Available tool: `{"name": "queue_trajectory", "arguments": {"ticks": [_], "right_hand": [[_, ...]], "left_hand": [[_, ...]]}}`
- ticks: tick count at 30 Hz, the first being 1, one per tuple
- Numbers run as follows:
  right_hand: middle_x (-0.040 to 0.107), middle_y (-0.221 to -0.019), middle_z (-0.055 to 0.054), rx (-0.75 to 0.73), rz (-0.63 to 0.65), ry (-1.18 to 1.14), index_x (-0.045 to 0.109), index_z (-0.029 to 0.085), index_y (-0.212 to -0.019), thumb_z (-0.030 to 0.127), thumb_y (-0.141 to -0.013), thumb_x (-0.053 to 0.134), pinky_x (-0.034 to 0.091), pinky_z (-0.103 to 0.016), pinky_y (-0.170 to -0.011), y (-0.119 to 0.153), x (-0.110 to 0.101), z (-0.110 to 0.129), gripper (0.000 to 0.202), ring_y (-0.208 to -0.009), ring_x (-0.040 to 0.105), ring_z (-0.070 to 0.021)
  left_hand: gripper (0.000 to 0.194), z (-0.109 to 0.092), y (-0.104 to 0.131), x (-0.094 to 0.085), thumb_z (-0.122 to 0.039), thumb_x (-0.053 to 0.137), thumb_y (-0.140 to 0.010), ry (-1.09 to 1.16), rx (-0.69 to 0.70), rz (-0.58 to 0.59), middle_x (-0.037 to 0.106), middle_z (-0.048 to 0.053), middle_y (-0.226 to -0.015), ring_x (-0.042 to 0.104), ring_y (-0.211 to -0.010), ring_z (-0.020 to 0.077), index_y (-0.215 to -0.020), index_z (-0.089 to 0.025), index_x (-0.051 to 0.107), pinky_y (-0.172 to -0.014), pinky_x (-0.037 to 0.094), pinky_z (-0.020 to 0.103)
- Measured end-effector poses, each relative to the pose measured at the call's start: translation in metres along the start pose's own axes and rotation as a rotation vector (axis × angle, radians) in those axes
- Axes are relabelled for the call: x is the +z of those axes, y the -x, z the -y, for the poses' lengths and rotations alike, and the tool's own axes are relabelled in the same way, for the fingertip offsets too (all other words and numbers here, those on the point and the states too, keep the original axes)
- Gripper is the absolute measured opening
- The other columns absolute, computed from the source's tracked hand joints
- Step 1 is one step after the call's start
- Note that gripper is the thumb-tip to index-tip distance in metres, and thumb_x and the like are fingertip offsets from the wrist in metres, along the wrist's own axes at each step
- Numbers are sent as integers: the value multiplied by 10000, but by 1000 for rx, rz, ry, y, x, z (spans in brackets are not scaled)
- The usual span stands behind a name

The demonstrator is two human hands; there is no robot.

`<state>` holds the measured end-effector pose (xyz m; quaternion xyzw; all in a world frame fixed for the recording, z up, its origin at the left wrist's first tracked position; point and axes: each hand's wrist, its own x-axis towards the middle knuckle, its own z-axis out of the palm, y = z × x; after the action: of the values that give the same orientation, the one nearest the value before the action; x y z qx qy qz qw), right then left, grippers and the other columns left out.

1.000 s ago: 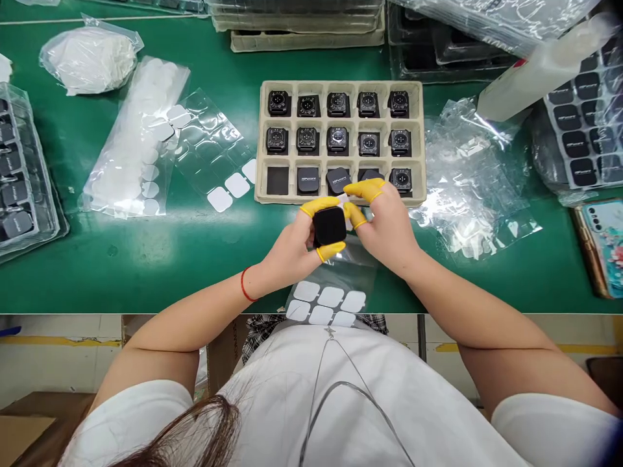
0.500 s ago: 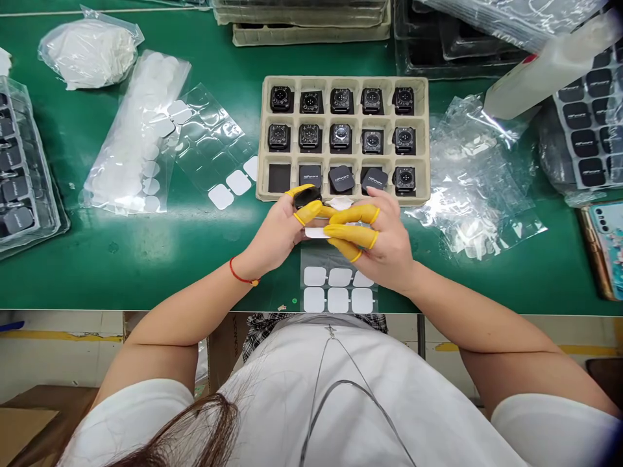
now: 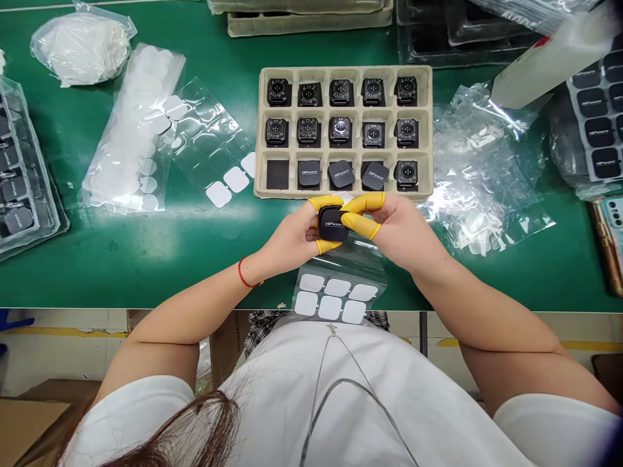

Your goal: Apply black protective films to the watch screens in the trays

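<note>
A black square smartwatch body [image 3: 332, 230], with "HiFuture" lettering on its upward face, is held just in front of the tray. My left hand [image 3: 286, 239] grips its left side, yellow finger cots on the fingertips. At its right edge, my right hand [image 3: 406, 232] pinches with finger and thumb, also in yellow cots. Beneath the hands lies a clear sheet of white square stickers [image 3: 331, 306], its near end at the table edge. The beige compartment tray [image 3: 257, 155] holds rows of watch bodies, most back side up. Three in its near row show lettered faces.
On the left lie a clear film with white stickers [image 3: 236, 179], a bag of round stickers [image 3: 109, 149] and a bag of white material [image 3: 82, 52]. Crumpled plastic film [image 3: 479, 181], a white bottle [image 3: 540, 68] and a phone [image 3: 614, 217] are on the right.
The smartwatch has turned so its lettered face points up, and it has come closer to my right hand. The white piece between my hands no longer shows. The sticker sheet has tilted.
</note>
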<state>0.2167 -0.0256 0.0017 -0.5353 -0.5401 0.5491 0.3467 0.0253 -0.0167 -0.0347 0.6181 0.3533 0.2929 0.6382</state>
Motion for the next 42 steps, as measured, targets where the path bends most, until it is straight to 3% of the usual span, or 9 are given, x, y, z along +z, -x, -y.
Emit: {"name": "queue_trajectory", "arguments": {"ticks": [18,20,23,26,29,33,36,40,42], "right_hand": [[718,-884,-28,-30,-36,189,688,200,-804,236,-801,644,514,-359,-787,2,2,0,57,-840,652,-190],[711,-872,-31,-92,-65,312,687,204,-822,236,-811,630,510,-369,-774,4,3,-2,66,-819,645,-195],[690,-845,-54,-320,-167,643,706,211,-873,265,-860,585,475,-439,-854,8,4,-6,133,-852,626,-227],[682,-933,-106,-415,-249,860,708,194,-1046,387,-884,586,435,-503,-895,8,5,-9,280,-939,600,-287],[677,-1080,-115,-336,-109,744,639,186,-1212,469,-794,694,474,-456,-829,4,9,-10,508,-993,597,-304],[711,-1070,-34,-193,76,399,704,237,-1064,396,-833,663,499,-366,-806,-2,11,-11,284,-959,644,-243],[725,-972,-27,-128,44,248,743,227,-960,429,-928,529,500,-343,-784,-2,8,-12,296,-890,659,-213],[699,-936,-35,-139,-5,339,688,239,-1142,428,-855,642,511,-366,-781,-3,3,-1,347,-846,643,-211],[678,-942,-39,-186,-55,401,646,254,-1192,431,-850,655,515,-374,-780,-13,3,10,386,-854,636,-214]], "left_hand": [[542,-1,0,-1,-218,712,-809,-42,-6,34,630,41,-1183,670,-900,132,-1294,-250,471,-796,585,257],[546,-1,0,-1,-215,714,-808,-33,-8,37,628,41,-1191,668,-908,130,-1294,-249,467,-788,580,249],[544,0,0,1,-233,725,-800,-29,-23,19,632,40,-1175,664,-889,131,-1285,-252,477,-733,570,232],[556,1,0,1,-254,736,-791,-10,-18,8,635,37,-1157,655,-852,121,-1283,-260,479,-685,554,213],[540,3,0,2,-242,728,-792,10,6,51,643,44,-1143,656,-858,123,-1271,-245,480,-691,550,212],[491,2,1,4,-210,712,-797,32,-26,98,660,31,-1038,663,-864,137,-1238,-223,496,-701,549,230],[560,-2,2,7,-188,726,-780,44,-99,90,658,13,-943,659,-817,137,-1278,-223,472,-666,537,235],[555,-5,1,8,-193,737,-769,154,-118,5,671,47,-1069,683,-885,160,-1241,-230,448,-719,566,274],[535,-5,-1,6,-174,725,-774,203,-159,-33,698,45,-980,701,-879,173,-1218,-212,430,-748,572,302]]}}
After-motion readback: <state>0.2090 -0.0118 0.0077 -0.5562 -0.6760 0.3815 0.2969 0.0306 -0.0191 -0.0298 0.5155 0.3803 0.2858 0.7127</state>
